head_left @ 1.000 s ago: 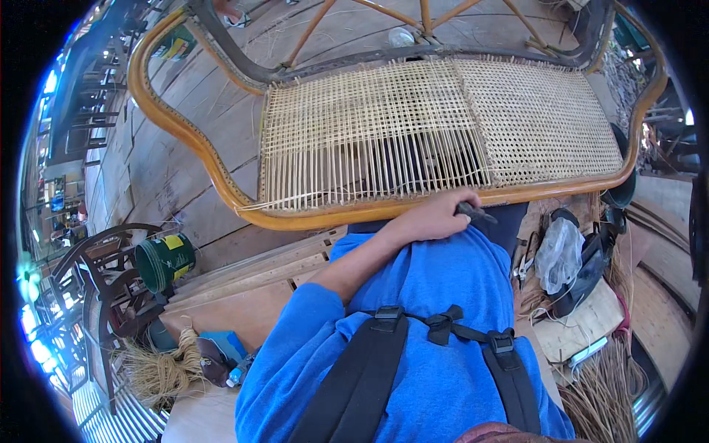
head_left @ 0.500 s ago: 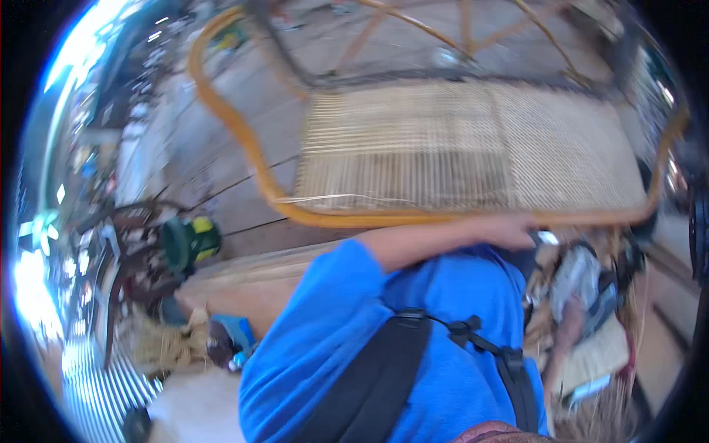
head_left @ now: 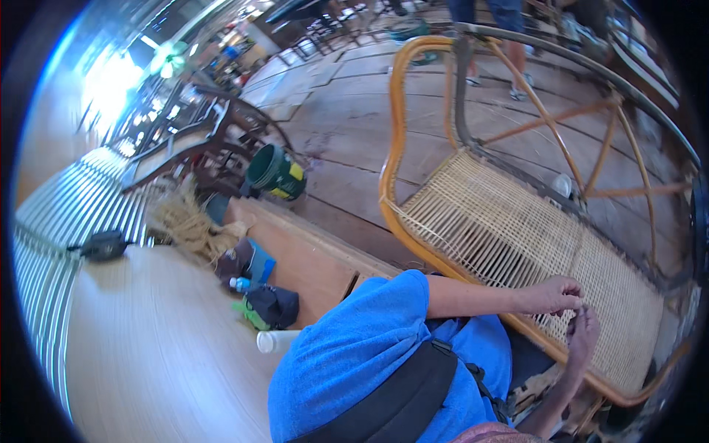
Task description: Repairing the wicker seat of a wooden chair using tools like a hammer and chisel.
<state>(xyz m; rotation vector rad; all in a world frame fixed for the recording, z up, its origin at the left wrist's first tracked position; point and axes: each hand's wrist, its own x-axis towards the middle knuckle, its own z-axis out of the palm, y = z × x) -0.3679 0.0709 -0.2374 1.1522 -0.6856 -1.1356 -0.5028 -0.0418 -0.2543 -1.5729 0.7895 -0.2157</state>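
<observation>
Evidently the woven cane seat [head_left: 509,236] is laid flat for reach; a thin strand, barely visible, seems pinched between left hand [head_left: 554,295] and right hand [head_left: 581,336].

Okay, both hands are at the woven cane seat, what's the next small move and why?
Probably draw the strand through and snug it: the left hand and right hand pinch together over the woven cane panel, near the rattan frame. The strand itself is too thin to see.

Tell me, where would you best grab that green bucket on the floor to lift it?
Probably by its top rim, from above. The green bucket stands roughly upright on the plank floor with its open mouth facing up; its sides are wide and round. No handle can be made out.
</observation>
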